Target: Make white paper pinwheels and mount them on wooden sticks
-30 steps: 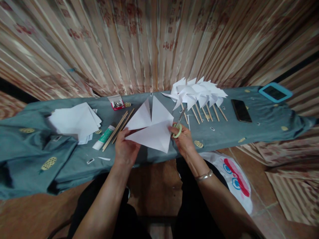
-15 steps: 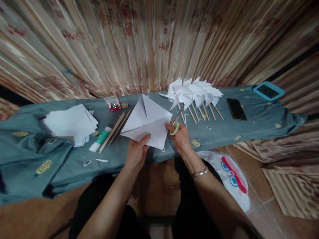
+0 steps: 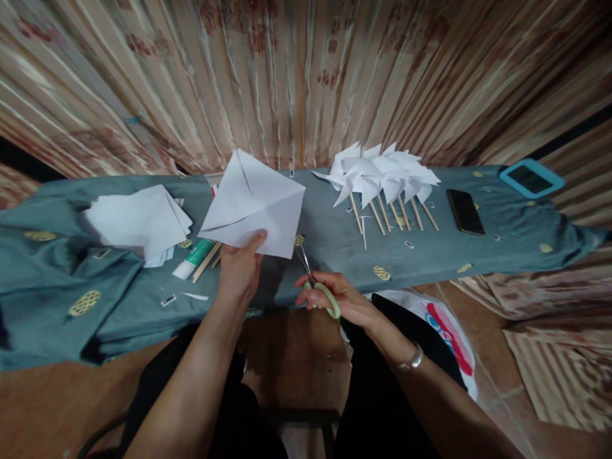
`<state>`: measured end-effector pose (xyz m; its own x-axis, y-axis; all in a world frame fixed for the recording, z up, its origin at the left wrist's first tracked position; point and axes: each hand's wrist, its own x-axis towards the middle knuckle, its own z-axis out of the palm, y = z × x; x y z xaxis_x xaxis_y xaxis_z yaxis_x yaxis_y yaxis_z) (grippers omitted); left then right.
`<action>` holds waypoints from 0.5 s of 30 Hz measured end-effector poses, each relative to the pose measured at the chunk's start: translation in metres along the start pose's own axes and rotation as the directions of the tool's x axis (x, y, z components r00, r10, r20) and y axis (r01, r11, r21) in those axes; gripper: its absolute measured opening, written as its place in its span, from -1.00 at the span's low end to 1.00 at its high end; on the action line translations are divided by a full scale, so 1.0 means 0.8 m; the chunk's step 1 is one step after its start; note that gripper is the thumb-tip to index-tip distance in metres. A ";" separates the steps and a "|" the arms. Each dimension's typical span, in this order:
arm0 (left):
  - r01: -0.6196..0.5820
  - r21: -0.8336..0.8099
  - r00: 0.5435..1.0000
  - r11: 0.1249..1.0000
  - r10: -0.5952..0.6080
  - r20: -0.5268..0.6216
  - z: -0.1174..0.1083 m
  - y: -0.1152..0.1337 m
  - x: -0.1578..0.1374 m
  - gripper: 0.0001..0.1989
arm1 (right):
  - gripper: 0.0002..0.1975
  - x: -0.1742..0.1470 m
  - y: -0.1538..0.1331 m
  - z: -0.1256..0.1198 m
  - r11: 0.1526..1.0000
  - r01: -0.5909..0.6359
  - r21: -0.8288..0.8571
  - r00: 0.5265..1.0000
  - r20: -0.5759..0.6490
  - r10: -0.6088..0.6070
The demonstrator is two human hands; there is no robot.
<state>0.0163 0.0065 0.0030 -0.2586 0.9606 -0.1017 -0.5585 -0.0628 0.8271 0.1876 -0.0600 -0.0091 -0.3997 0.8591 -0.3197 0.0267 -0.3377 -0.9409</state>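
My left hand pinches the near edge of a white paper square, thumb on top. Slits run into the square from its far and left corners. My right hand holds a pair of scissors with pale green handles, its fingers in the loops. The blades point away from me, just off the sheet's right corner and apart from it. Partly under the held sheet lie a green and white glue stick and thin wooden sticks.
Several paper pinwheels on sticks lie in a row at the back. A stack of white paper lies to the left. A black phone and a blue-framed device rest at the right. A curtain hangs behind the table.
My left hand has carried the paper left and away from me, now covering the small red box. My right hand has drawn the scissors back toward me, off the sheet, and turned them.
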 end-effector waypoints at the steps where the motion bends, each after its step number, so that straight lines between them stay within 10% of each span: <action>1: 0.005 -0.003 1.000 1.000 -0.005 0.008 0.001 0.001 -0.001 -0.54 | -0.54 -0.001 0.003 0.002 1.000 -0.018 0.004 1.000 0.025 0.018; 15: 0.030 -0.050 0.998 0.998 -0.028 0.050 0.016 -0.020 -0.011 -0.54 | -0.58 -0.006 -0.006 -0.001 0.998 -0.013 0.059 1.000 0.024 0.011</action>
<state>0.0374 0.0023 -0.0025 -0.2032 0.9744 -0.0966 -0.6049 -0.0474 0.7949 0.1897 -0.0619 -0.0029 -0.4209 0.8459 -0.3276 -0.0218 -0.3706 -0.9286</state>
